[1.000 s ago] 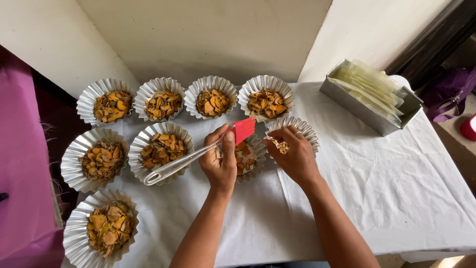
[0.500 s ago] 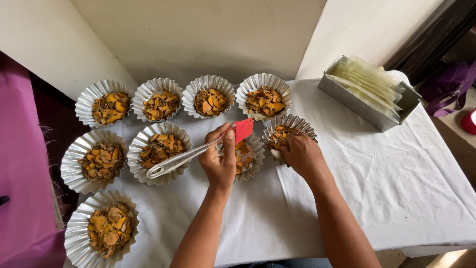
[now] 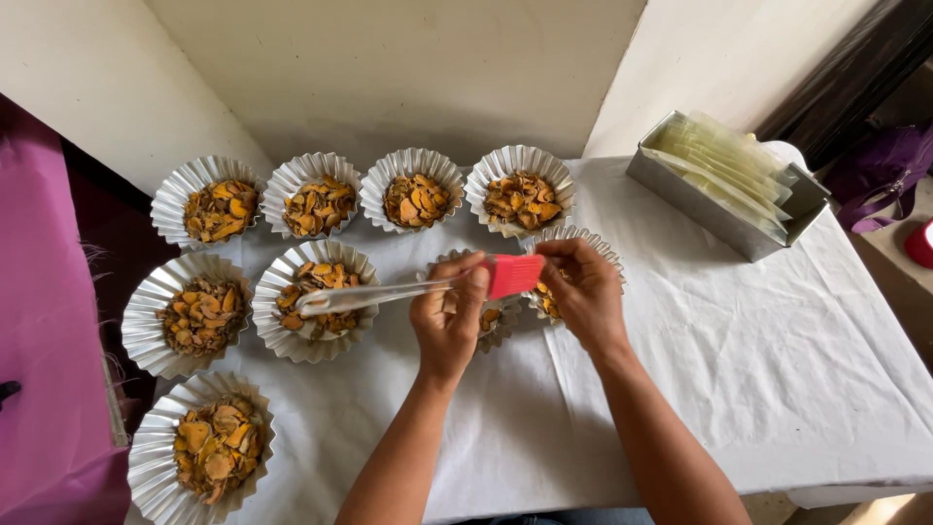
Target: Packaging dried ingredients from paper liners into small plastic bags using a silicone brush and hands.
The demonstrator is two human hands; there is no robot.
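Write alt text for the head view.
A person's left hand holds a red-headed silicone brush while the right hand reaches into a fluted foil cup of orange-brown chips. Nine such cups sit on a white tablecloth, beside a metal tin of clear bags.

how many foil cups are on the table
9 foil cups: four in the back row, two in the middle row at left, one at front left, two partly hidden under the hands. None looks fully hidden.

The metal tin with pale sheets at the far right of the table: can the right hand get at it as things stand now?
Probably yes. The right hand rests over a fluted foil cup, and only bare white cloth lies between it and the metal tin. Nothing stands in the way; whether the arm stretches that far is less certain.
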